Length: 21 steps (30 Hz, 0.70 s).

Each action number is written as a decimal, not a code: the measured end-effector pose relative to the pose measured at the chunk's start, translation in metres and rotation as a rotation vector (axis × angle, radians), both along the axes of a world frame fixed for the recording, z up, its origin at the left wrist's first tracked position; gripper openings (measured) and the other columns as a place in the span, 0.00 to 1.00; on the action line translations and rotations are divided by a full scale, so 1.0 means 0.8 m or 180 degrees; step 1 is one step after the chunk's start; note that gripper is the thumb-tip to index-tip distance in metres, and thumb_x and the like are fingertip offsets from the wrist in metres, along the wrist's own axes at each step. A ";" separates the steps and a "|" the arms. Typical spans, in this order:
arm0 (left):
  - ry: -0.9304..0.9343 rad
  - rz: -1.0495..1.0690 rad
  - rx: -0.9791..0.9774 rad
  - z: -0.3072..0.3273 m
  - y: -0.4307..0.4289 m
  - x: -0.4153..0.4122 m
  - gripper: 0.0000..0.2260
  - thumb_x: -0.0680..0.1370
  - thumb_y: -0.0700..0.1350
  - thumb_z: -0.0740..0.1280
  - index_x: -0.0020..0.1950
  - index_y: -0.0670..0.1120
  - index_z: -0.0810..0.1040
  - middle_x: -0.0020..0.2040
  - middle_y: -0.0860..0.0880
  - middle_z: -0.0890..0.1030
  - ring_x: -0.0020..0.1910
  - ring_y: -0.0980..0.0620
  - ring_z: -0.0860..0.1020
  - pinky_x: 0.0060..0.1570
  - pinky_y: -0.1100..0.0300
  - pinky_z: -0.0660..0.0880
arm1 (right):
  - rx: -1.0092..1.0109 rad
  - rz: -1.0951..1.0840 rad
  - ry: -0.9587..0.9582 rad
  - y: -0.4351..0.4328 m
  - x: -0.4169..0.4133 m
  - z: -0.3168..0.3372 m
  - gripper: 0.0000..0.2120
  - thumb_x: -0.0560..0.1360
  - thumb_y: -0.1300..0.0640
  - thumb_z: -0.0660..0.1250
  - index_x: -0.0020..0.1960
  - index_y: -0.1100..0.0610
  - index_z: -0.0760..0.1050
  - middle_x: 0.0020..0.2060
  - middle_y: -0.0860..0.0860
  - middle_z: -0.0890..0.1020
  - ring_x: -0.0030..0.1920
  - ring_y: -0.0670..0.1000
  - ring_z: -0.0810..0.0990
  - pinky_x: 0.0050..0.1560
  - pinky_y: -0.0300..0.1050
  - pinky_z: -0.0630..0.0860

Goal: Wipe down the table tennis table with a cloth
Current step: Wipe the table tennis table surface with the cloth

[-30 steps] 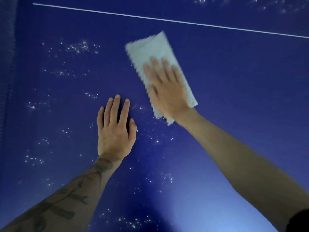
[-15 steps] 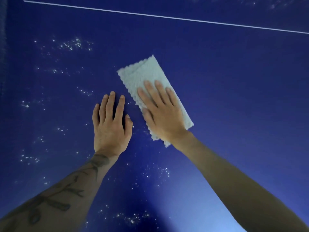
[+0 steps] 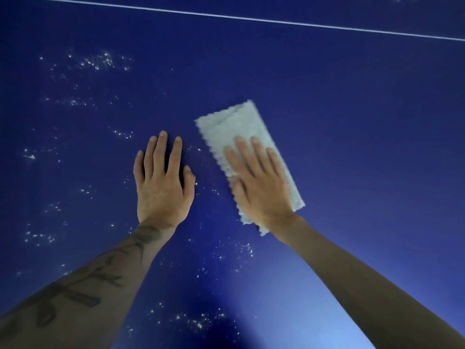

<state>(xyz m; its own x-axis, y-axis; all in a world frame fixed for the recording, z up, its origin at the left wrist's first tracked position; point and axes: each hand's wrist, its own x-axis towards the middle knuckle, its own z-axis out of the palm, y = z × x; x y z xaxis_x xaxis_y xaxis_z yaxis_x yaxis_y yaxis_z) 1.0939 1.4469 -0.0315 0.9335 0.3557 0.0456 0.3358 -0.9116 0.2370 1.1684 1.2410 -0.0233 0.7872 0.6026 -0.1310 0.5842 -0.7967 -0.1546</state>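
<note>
White specks [image 3: 198,321] dot the blue counter [image 3: 352,122] nearer than the cloth [image 3: 241,127]. The right hand [image 3: 259,187] lies flat on the cloth's near half, fingers straight, pressing it down. Just left of the cloth, the left hand [image 3: 163,182] rests flat on the counter, fingers straight, holding nothing. The cloth is pale, folded long and scallop-edged. Beyond it runs a white line [image 3: 251,19].

Desk: I see a dark blue desk [image 3: 352,122] with a thin white line [image 3: 251,19] along its far side.
Cloth: a pale folded cloth [image 3: 234,122] with a scalloped edge, lying flat at an angle.
Right grip [image 3: 261,190]: flat on the cloth, fingers straight.
Left grip [image 3: 163,187]: flat on the bare desk, just beside the cloth.
Specks: I see white specks [image 3: 98,62] scattered mostly on the left.
</note>
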 end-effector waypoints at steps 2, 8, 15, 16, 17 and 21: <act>-0.0014 0.0020 -0.0011 -0.001 0.000 0.000 0.25 0.86 0.49 0.57 0.83 0.45 0.63 0.84 0.42 0.60 0.84 0.41 0.57 0.83 0.42 0.50 | -0.0095 -0.0638 -0.0063 -0.026 0.027 0.002 0.29 0.86 0.48 0.50 0.87 0.48 0.54 0.87 0.51 0.55 0.86 0.57 0.52 0.84 0.61 0.52; -0.0025 -0.0006 -0.0002 0.000 -0.001 -0.001 0.25 0.86 0.49 0.57 0.83 0.44 0.63 0.84 0.41 0.61 0.84 0.40 0.58 0.83 0.42 0.52 | 0.0013 -0.1232 0.0047 0.044 0.051 0.007 0.31 0.86 0.47 0.43 0.88 0.49 0.44 0.87 0.52 0.46 0.87 0.58 0.43 0.85 0.61 0.43; -0.0016 -0.0004 0.0001 -0.002 0.000 -0.001 0.24 0.87 0.48 0.54 0.84 0.45 0.62 0.84 0.41 0.60 0.84 0.41 0.57 0.83 0.41 0.52 | -0.0123 -0.0534 -0.0010 -0.057 -0.008 0.002 0.30 0.85 0.49 0.52 0.87 0.48 0.55 0.86 0.51 0.56 0.86 0.58 0.52 0.84 0.62 0.53; -0.0020 0.0003 -0.0009 -0.002 0.000 -0.002 0.24 0.87 0.48 0.54 0.84 0.45 0.62 0.84 0.41 0.60 0.84 0.41 0.57 0.83 0.41 0.52 | -0.0172 -0.0869 -0.0050 -0.065 0.010 0.003 0.30 0.85 0.49 0.51 0.87 0.48 0.54 0.86 0.51 0.55 0.86 0.58 0.52 0.84 0.63 0.53; -0.0026 -0.0001 -0.0019 -0.002 0.001 -0.002 0.24 0.87 0.48 0.54 0.84 0.45 0.62 0.84 0.41 0.60 0.84 0.41 0.57 0.83 0.41 0.51 | -0.0181 -0.1191 -0.0038 -0.066 0.030 0.004 0.30 0.86 0.48 0.49 0.87 0.49 0.52 0.87 0.51 0.54 0.86 0.58 0.51 0.84 0.63 0.52; -0.0071 -0.0011 0.0019 -0.002 0.000 -0.002 0.23 0.87 0.47 0.55 0.83 0.44 0.64 0.84 0.41 0.62 0.83 0.40 0.59 0.82 0.41 0.54 | 0.0014 -0.1630 0.0047 0.004 0.055 0.005 0.31 0.86 0.46 0.43 0.88 0.50 0.44 0.87 0.52 0.47 0.87 0.59 0.44 0.85 0.63 0.44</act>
